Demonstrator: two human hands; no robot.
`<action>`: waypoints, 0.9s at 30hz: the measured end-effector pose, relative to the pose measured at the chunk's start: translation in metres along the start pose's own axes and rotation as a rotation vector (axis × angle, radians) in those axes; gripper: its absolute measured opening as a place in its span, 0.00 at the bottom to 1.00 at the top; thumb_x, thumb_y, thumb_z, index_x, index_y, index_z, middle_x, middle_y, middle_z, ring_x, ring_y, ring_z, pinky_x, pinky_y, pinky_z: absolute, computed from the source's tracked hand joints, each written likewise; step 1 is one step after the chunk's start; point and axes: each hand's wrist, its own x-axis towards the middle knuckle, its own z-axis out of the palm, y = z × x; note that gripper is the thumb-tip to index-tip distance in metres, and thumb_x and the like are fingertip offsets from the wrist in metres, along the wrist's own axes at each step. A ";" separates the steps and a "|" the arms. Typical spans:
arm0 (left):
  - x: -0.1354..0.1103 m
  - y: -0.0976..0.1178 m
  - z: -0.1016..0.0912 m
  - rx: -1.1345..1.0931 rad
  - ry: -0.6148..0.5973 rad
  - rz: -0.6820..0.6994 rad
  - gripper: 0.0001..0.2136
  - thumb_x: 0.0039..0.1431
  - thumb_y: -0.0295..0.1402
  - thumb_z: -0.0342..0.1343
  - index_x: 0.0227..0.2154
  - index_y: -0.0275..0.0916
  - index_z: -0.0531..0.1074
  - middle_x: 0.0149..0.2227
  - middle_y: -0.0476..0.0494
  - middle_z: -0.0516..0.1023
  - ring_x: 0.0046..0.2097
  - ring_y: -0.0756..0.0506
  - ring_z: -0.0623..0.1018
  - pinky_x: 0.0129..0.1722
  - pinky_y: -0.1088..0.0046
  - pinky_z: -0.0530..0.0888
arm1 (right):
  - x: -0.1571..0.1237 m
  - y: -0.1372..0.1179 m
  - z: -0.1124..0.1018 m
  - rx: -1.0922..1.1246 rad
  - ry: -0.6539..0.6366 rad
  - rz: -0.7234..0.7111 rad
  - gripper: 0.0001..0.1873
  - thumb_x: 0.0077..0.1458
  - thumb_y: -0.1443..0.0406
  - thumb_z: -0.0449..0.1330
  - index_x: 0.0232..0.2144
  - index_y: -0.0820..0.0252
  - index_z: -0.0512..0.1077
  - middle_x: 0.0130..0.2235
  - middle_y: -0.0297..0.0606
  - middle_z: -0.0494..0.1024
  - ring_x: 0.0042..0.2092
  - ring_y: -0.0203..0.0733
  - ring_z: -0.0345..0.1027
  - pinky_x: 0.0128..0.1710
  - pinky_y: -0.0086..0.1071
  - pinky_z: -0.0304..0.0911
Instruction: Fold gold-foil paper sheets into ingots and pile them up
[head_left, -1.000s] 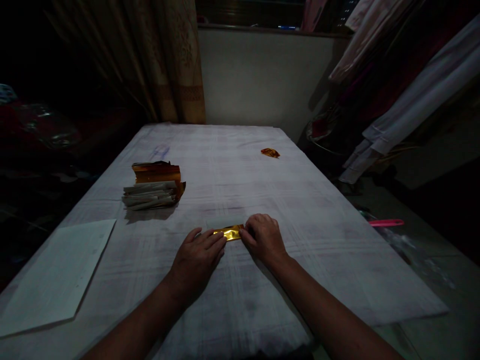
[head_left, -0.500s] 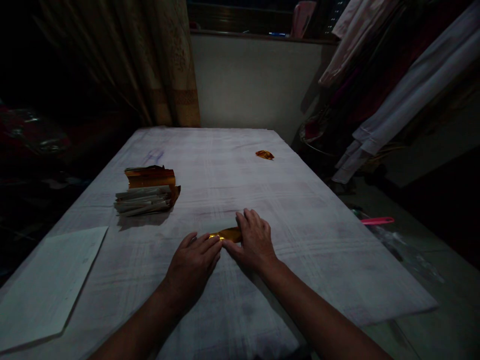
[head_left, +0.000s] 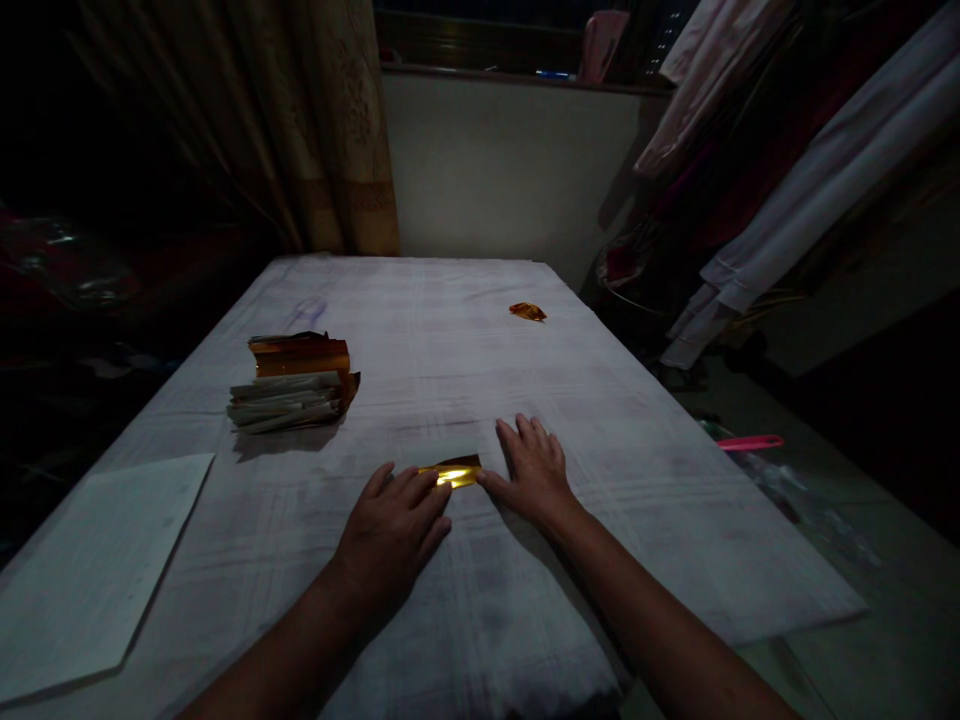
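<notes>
A folded strip of shiny gold foil paper (head_left: 459, 474) lies on the cloth-covered table in front of me. My left hand (head_left: 397, 510) lies flat over its left end, fingers stretched out and pressing it down. At the right end, the thumb of my right hand (head_left: 531, 468) touches or nearly touches the foil; the other fingers are spread on the cloth. Up and to the left sits a stack of foil paper sheets (head_left: 300, 385), folded over, with gold and pale sides showing. A small folded gold piece (head_left: 528, 312) rests near the far right of the table.
The table (head_left: 420, 350) has a pale checked cloth. A white sheet (head_left: 105, 570) lies at its left edge. A curtain (head_left: 330, 130) hangs behind, and clothes (head_left: 810, 170) hang at the right. On the floor at right are a pink handle (head_left: 750, 442) and clear plastic (head_left: 817, 510).
My right hand has slid to the right, and its fingers have come off the foil strip, uncovering the right end. My left hand stays on the strip, its thumb slightly farther out.
</notes>
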 end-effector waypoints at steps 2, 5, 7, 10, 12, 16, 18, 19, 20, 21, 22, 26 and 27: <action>0.005 0.010 -0.003 0.013 -0.044 -0.050 0.15 0.66 0.38 0.58 0.54 0.44 0.73 0.51 0.39 0.78 0.51 0.35 0.77 0.57 0.44 0.66 | -0.001 -0.004 -0.003 0.004 -0.021 0.010 0.42 0.56 0.48 0.64 0.67 0.60 0.61 0.70 0.58 0.55 0.71 0.66 0.43 0.65 0.62 0.42; 0.008 0.018 -0.003 0.037 -0.067 -0.098 0.18 0.64 0.42 0.60 0.55 0.45 0.73 0.51 0.38 0.77 0.51 0.33 0.75 0.58 0.41 0.64 | -0.001 -0.009 -0.009 0.003 -0.060 0.034 0.42 0.56 0.49 0.64 0.67 0.60 0.61 0.71 0.56 0.54 0.72 0.65 0.41 0.66 0.60 0.40; 0.004 0.017 -0.003 0.033 -0.083 -0.101 0.18 0.66 0.43 0.57 0.56 0.45 0.73 0.54 0.40 0.76 0.54 0.34 0.74 0.61 0.41 0.61 | -0.001 -0.011 -0.013 0.001 -0.093 0.052 0.42 0.56 0.49 0.63 0.67 0.60 0.60 0.71 0.55 0.53 0.72 0.64 0.40 0.67 0.59 0.38; -0.010 0.007 -0.004 0.045 -0.079 -0.105 0.17 0.70 0.42 0.51 0.57 0.46 0.72 0.58 0.41 0.75 0.58 0.36 0.73 0.65 0.44 0.57 | 0.000 -0.012 -0.017 0.003 -0.132 0.068 0.42 0.57 0.49 0.62 0.68 0.61 0.59 0.72 0.54 0.51 0.73 0.62 0.38 0.68 0.57 0.36; -0.020 -0.001 -0.005 0.094 -0.064 -0.098 0.17 0.71 0.42 0.48 0.57 0.46 0.72 0.59 0.40 0.74 0.59 0.35 0.73 0.65 0.44 0.56 | 0.000 -0.012 -0.017 0.006 -0.144 0.072 0.43 0.57 0.49 0.61 0.68 0.61 0.58 0.72 0.53 0.49 0.73 0.62 0.37 0.69 0.56 0.35; -0.035 -0.013 -0.011 0.175 -0.063 -0.069 0.17 0.72 0.39 0.45 0.57 0.45 0.72 0.58 0.39 0.75 0.58 0.34 0.73 0.63 0.42 0.56 | 0.000 -0.010 -0.014 0.012 -0.132 0.070 0.43 0.57 0.49 0.62 0.68 0.60 0.59 0.72 0.53 0.50 0.73 0.62 0.37 0.68 0.57 0.36; -0.040 -0.017 -0.014 0.200 -0.065 -0.057 0.17 0.72 0.39 0.45 0.57 0.44 0.72 0.58 0.39 0.76 0.58 0.33 0.74 0.62 0.42 0.56 | 0.000 -0.009 -0.013 0.011 -0.123 0.069 0.42 0.56 0.49 0.62 0.68 0.60 0.59 0.72 0.52 0.51 0.73 0.62 0.38 0.68 0.57 0.37; -0.042 -0.018 -0.015 0.207 -0.067 -0.054 0.17 0.72 0.39 0.45 0.57 0.44 0.72 0.58 0.39 0.76 0.58 0.33 0.74 0.62 0.42 0.56 | 0.001 -0.009 -0.013 0.011 -0.117 0.067 0.42 0.56 0.49 0.62 0.68 0.59 0.59 0.72 0.52 0.51 0.73 0.62 0.38 0.68 0.58 0.37; -0.044 -0.019 -0.016 0.211 -0.069 -0.054 0.17 0.72 0.39 0.46 0.57 0.45 0.72 0.58 0.39 0.76 0.58 0.33 0.74 0.62 0.42 0.56 | 0.001 -0.009 -0.012 0.011 -0.112 0.063 0.42 0.56 0.49 0.63 0.67 0.59 0.60 0.72 0.52 0.52 0.73 0.62 0.39 0.68 0.58 0.37; -0.045 -0.020 -0.017 0.211 -0.071 -0.059 0.17 0.71 0.39 0.47 0.57 0.45 0.72 0.58 0.39 0.76 0.59 0.33 0.73 0.62 0.42 0.56 | 0.001 -0.008 -0.012 0.012 -0.105 0.059 0.42 0.56 0.49 0.63 0.67 0.59 0.60 0.72 0.52 0.52 0.73 0.63 0.39 0.68 0.58 0.37; -0.046 -0.021 -0.018 0.206 -0.074 -0.069 0.17 0.71 0.40 0.48 0.57 0.45 0.72 0.58 0.39 0.76 0.59 0.32 0.73 0.62 0.41 0.56 | 0.001 -0.008 -0.011 0.014 -0.098 0.055 0.42 0.56 0.49 0.63 0.67 0.59 0.60 0.72 0.53 0.52 0.73 0.63 0.39 0.68 0.59 0.38; -0.042 -0.026 -0.021 0.127 -0.094 -0.119 0.14 0.70 0.39 0.49 0.53 0.45 0.74 0.56 0.39 0.77 0.57 0.34 0.75 0.62 0.40 0.58 | 0.000 -0.005 -0.006 0.036 -0.047 0.025 0.41 0.55 0.50 0.64 0.66 0.60 0.62 0.71 0.55 0.55 0.72 0.64 0.42 0.67 0.61 0.39; -0.039 -0.028 -0.023 0.091 -0.096 -0.123 0.13 0.70 0.39 0.48 0.50 0.45 0.75 0.55 0.39 0.77 0.56 0.35 0.76 0.62 0.41 0.59 | -0.001 -0.003 -0.003 0.048 -0.019 0.006 0.39 0.56 0.51 0.64 0.65 0.60 0.63 0.70 0.55 0.56 0.72 0.64 0.43 0.67 0.62 0.40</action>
